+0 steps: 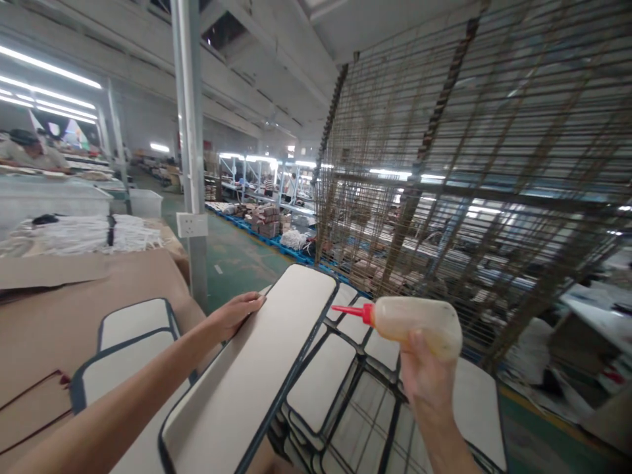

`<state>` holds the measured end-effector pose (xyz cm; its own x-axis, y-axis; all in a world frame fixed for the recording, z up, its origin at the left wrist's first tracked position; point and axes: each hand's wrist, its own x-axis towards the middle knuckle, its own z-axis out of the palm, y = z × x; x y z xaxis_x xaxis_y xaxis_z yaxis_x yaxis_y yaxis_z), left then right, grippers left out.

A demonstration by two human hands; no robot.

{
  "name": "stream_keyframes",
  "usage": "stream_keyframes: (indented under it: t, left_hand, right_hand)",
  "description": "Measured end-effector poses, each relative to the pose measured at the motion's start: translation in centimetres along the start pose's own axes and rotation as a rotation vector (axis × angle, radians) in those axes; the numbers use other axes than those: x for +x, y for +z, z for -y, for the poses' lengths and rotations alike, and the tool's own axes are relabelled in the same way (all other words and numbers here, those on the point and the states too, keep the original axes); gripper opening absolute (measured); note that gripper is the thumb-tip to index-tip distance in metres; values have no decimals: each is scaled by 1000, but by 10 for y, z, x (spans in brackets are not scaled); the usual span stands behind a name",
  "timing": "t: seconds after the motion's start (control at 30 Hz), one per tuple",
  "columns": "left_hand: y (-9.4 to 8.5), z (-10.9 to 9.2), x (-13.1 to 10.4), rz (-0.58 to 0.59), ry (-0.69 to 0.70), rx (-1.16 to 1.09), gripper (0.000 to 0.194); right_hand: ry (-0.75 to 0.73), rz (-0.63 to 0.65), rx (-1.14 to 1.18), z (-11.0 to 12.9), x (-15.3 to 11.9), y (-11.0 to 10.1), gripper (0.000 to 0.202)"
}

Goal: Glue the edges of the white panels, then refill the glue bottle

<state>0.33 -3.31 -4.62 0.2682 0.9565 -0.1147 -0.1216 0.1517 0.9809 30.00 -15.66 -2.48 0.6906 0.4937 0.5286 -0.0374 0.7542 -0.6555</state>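
Note:
A long cream panel (257, 368) with rounded corners and dark edging lies tilted across the middle of the view. My left hand (241, 312) grips its far left edge, thumb on top and the other fingers hidden beneath. In my right hand (425, 378) is a translucent squeeze bottle (419, 322) with a red nozzle, partly filled with yellowish liquid. The bottle lies nearly level, its tip pointing left, close to the panel's dark right edge; whether it touches cannot be told. Similar dark-edged panels (323, 382) are stacked below and to the right.
More edged panels (135, 322) lie on the brown-covered table (123, 276) at left, near a bundle of white strips (133, 234). A metal post with a socket box (192, 225) stands beyond. A large wire rack (444, 151) leans at right. A person (32, 151) sits far left.

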Motion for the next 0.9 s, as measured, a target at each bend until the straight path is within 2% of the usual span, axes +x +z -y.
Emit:
stream_keyframes:
  t: [0.1,0.23,0.37,0.57,0.63,0.8,0.9]
  left_hand:
    - [3,-1,-8,43,-5,10,48]
    - [4,-2,-10,68,-23,-16,49]
    - [1,-1,-6,54,-38,-32,53]
    - [0,3,0,17,-39,-7,58]
    - [2,3,0,19,-40,-2,59]
    - [6,0,-2,37,-24,3,59]
    - [6,-1,1,15,-27,-10,60]
  right_hand:
    - [-31,-15,-6,-9,11,-2,60]
    - [29,1,-32,-19,9,-9,61]
    - [111,55,-39,-26,-7,-16,59]
    - [205,214,-5,-30,-35,-22,50]
    - [208,198,7,-29,-31,-20,53]
    - [100,60,12,-29,-2,-13,56]
    - [171,90,-4,-39,-17,-18,56]
